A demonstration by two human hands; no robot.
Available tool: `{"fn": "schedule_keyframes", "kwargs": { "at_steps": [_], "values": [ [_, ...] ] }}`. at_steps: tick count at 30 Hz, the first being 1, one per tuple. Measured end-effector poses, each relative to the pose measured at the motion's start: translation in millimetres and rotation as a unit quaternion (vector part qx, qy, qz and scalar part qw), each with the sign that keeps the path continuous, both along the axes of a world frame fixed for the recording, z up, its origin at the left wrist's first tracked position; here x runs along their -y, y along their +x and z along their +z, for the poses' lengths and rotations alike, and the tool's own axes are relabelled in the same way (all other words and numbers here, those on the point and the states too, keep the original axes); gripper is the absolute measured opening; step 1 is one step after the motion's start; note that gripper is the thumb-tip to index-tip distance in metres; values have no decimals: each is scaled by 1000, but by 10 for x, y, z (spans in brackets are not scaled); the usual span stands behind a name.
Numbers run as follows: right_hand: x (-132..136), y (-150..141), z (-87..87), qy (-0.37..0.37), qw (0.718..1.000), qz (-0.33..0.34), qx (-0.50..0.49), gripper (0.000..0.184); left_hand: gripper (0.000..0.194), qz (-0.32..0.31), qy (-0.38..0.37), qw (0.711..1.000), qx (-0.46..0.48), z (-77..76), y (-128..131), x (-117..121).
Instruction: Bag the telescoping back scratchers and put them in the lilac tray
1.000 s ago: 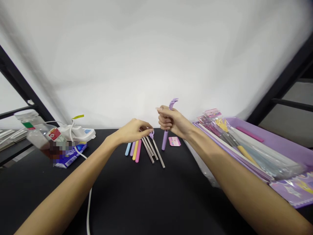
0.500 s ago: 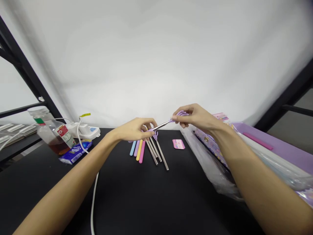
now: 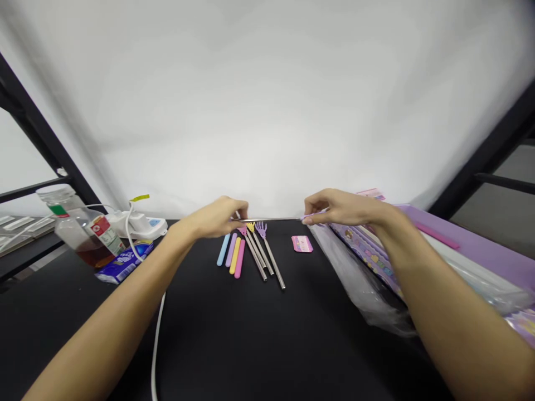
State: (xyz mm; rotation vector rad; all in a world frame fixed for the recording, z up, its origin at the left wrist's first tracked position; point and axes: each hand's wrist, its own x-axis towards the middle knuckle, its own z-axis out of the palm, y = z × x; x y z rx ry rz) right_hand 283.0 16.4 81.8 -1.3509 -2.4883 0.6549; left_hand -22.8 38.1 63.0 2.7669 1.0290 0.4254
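Background: plain white wall (image 3: 267,111) beyond the far edge of the table, with black metal frames (image 3: 493,147) slanting at both sides.
Surface: matt black table (image 3: 251,340), filling the lower half of my view between my forearms.
Far left: clear jar (image 3: 79,234) with a white lid and reddish-brown liquid, next to a blue packet (image 3: 125,263); just behind, a white power strip (image 3: 156,227) with plugs in it.
Near left: white cable (image 3: 155,345) running towards me, partly behind my left forearm.
Right side: purple box (image 3: 497,262) holding clear-wrapped items and a pink stick (image 3: 437,235), with a crumpled clear bag (image 3: 363,298) beside it.
Left hand (image 3: 218,216): thumb and fingers closed together on the left end of a back scratcher (image 3: 273,219), hiding that end.
Right hand (image 3: 334,206): fingertips pinched on its purple claw, at the other end.
Back scratcher: between my two hands, its thin metal rod stretched level, near the table's far edge.
Middle of the table: four loose handles (image 3: 234,256) in blue, purple, yellow and pink, side by side; to their right, metal rods (image 3: 274,262) with pink, yellow and purple claw heads (image 3: 261,229).
Right of the rods: small pink card (image 3: 301,244), lying flat.
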Motion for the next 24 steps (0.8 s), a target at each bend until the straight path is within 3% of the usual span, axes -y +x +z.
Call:
{"fn": "schedule_keyframes", "kwargs": {
  "at_steps": [2, 5, 8, 12, 16, 20, 24],
  "values": [
    [-32, 94, -8, -6, 998, -31, 48, 30, 3, 27, 26, 999, -21, 11, -45, -35],
    [-21, 3, -12, -25, 992, -54, 108, 23, 12, -5, 41, 999, -32, 5, 22, -17],
    [38, -282, -23, -30, 997, -19, 73, 32, 27, -46, 14, 999, -26, -26, 155, 30],
    [47, -533, -87, 1, 999, 16, 33, 39, 30, -38, 21, 999, 12, -52, 196, 40],
    [-45, -308, -147, -9, 997, 76, -6, 47, 18, -19, -1, 1000, 11, -16, -8, -43],
    [-85, 104, -137, -51, 999, 18, 5, 47, 13, 51, 0, 999, -14, 35, -278, -158],
    [-63, 114, -123, -47, 998, -16, 25, 46, 12, 39, 22, 998, -41, 34, -208, -113]
  ]
}}
